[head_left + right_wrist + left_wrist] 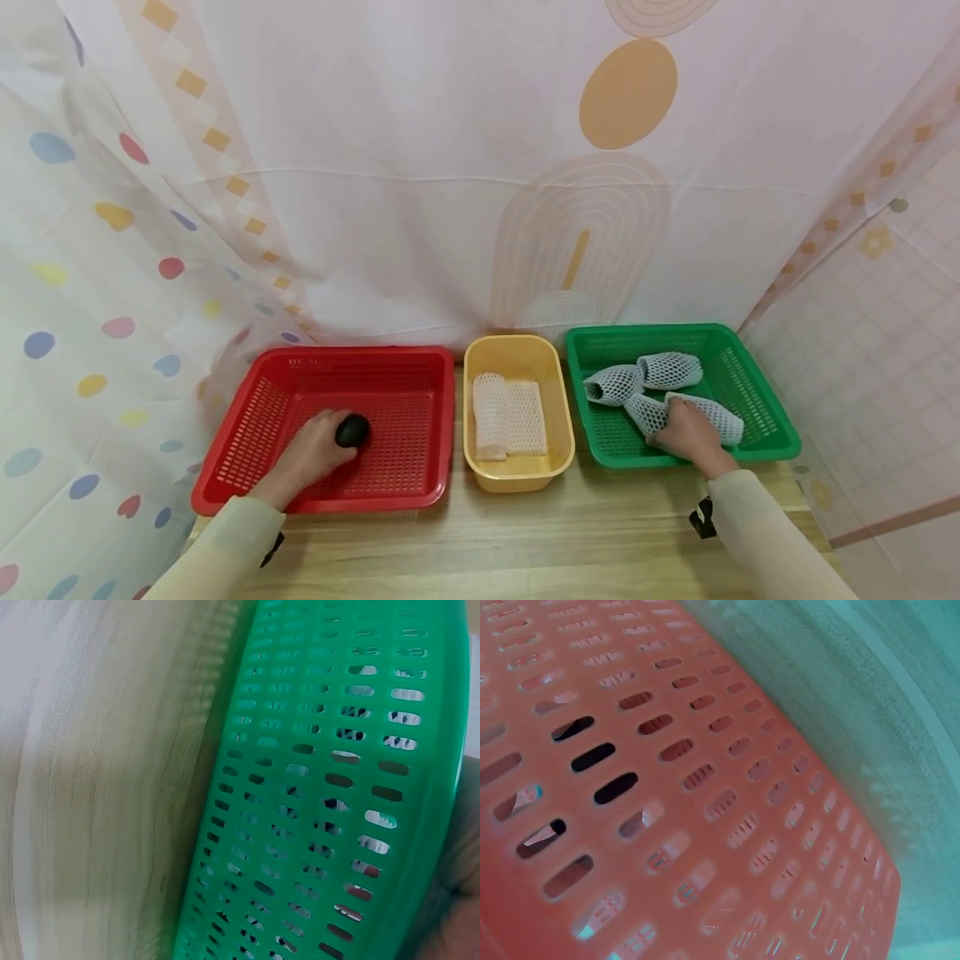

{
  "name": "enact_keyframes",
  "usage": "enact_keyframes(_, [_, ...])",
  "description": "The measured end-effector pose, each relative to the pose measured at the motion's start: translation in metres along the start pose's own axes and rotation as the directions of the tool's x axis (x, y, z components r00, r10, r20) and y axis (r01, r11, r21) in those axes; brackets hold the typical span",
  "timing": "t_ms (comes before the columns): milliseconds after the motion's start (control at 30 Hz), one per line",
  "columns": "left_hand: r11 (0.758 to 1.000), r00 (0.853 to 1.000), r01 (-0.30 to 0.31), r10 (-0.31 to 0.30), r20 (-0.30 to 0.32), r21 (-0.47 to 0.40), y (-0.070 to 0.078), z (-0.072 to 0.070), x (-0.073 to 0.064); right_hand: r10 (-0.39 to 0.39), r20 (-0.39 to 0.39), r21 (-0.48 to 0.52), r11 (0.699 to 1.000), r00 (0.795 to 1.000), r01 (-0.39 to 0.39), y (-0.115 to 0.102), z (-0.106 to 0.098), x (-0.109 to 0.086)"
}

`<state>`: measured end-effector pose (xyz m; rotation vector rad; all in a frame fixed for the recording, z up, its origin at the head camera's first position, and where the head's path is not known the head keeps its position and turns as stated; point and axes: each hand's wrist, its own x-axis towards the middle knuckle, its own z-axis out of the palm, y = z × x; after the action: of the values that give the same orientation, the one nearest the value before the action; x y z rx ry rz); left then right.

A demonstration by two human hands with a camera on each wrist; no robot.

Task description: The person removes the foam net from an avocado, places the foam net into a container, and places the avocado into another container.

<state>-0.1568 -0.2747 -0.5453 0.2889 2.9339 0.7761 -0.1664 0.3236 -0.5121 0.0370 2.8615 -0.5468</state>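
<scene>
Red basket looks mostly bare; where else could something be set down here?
The red basket floor is free all around the dark object under the left hand. The wooden table is bare in front of all three baskets. The green basket is crowded with foam nets, where the right hand grips; the yellow basket holds a white net.

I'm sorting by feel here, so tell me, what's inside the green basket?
The green basket holds four grey foam net sleeves. The right hand grips one; the part beneath that hand is hidden.
</scene>
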Motion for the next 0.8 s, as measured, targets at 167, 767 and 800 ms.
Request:
enact_keyframes(167, [1.000,1.000,-0.008,0.008,0.013,0.003,-0.0011,-0.0016,-0.0015,-0.004,0.008,-0.016,1.000,1.000,0.004,-0.0026,0.0001,0.0015])
enact_keyframes(767, [0.998,0.997,0.048,-0.051,0.058,0.041,-0.0006,-0.0070,-0.0032,0.043,0.061,0.060,0.997,0.997,-0.047,0.0015,0.0006,0.0059])
enact_keyframes(800, [0.998,0.997,0.051,-0.053,0.061,0.040,-0.0005,-0.0075,-0.0032,0.054,0.059,0.059,0.997,0.997,-0.058,0.0023,0.0001,0.0060])
